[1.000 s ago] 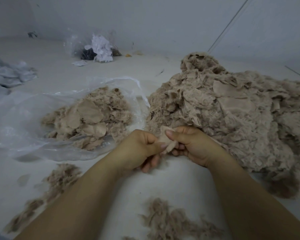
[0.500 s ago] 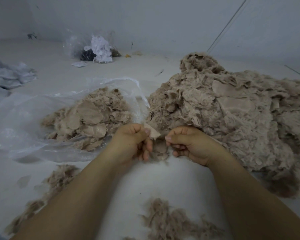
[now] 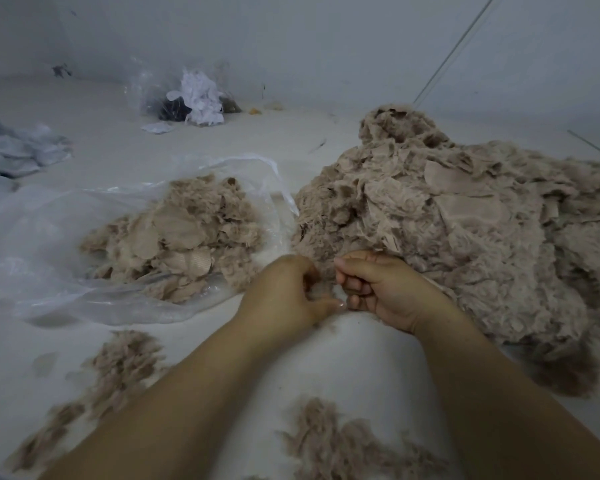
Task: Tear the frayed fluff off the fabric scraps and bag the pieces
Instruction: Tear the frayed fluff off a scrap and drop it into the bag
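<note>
Left hand [image 3: 286,296] and right hand [image 3: 383,292] meet knuckle to knuckle, each pinching one small beige scrap [image 3: 324,289] to tear its fluff, beside the open clear bag [image 3: 49,230] awaiting cleaned pieces.

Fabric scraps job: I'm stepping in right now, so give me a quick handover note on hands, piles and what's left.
Left hand and right hand: fingers curled, close together, pinching a small beige fluffy scrap in front of the big pile.
Large beige heap of frayed fabric scraps: on the right, not yet cleaned.
Clear plastic bag: on the left, open, holding a smaller pile of beige pieces.
Torn brown fluff: strewn on the near floor.
Left: finish this scrap, bag it, work through the heap.
</note>
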The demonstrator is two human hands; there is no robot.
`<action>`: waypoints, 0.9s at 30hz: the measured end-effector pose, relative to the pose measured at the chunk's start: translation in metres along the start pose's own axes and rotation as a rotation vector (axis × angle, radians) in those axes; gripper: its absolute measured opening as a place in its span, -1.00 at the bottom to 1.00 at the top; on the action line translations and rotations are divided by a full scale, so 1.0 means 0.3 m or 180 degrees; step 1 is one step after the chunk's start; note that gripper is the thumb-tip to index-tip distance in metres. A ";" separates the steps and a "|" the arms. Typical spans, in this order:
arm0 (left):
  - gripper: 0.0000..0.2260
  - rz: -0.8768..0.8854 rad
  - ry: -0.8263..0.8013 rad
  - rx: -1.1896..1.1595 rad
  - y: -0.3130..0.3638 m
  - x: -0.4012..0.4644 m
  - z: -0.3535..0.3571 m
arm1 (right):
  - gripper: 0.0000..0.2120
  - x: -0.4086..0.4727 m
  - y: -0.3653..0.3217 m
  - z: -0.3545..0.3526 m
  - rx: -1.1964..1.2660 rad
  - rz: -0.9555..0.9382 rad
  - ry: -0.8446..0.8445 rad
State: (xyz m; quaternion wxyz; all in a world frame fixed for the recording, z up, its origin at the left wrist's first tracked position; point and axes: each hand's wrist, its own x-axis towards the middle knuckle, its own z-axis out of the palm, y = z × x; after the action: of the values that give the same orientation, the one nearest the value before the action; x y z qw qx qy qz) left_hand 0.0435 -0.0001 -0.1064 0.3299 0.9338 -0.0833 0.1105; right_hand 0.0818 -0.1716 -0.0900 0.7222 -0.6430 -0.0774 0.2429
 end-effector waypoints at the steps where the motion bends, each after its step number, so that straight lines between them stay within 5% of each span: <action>1: -0.72 0.0083 -0.0096 0.0371 0.008 -0.001 0.002 | -0.63 0.000 0.000 0.000 0.0022 -0.0008 0.0002; 4: -0.92 0.0192 -0.0022 0.0207 0.014 -0.008 0.012 | -0.63 0.000 0.001 0.002 0.0025 -0.0021 0.0031; 9: -0.84 -0.0546 0.0470 -0.2530 0.007 -0.008 -0.030 | -0.75 0.006 0.007 0.000 -0.0039 -0.0040 0.0013; 12: -0.87 -0.0672 0.0436 -0.3357 0.013 -0.008 -0.044 | -0.92 0.007 0.011 -0.006 -0.0177 -0.0078 -0.0070; 16: -0.87 -0.0793 0.0029 -0.3741 0.030 -0.013 -0.046 | -0.68 0.004 0.010 -0.015 -0.0425 -0.0131 -0.0389; 19: -0.90 -0.1062 -0.0028 -0.3895 0.036 -0.013 -0.038 | -0.82 0.002 0.006 -0.005 -0.0578 -0.0132 -0.0230; 22: -0.85 -0.1247 0.0019 -0.4148 0.028 -0.007 -0.043 | -0.66 0.007 0.013 -0.004 -0.0554 -0.0118 -0.0147; 25: -0.64 -0.0944 -0.0069 -0.3578 0.017 -0.008 -0.034 | -0.63 -0.003 0.004 0.006 -0.0375 -0.0034 -0.0202; 27: -0.80 -0.0750 -0.0006 -0.3264 0.016 -0.011 -0.027 | -0.61 -0.005 -0.001 0.009 -0.0316 0.0029 -0.0198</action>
State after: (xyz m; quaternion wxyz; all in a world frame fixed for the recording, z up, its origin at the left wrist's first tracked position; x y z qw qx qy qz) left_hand 0.0379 0.0016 -0.0982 0.7547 0.6555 -0.0214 0.0169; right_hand 0.0794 -0.1700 -0.0890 0.6856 -0.6705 -0.1089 0.2619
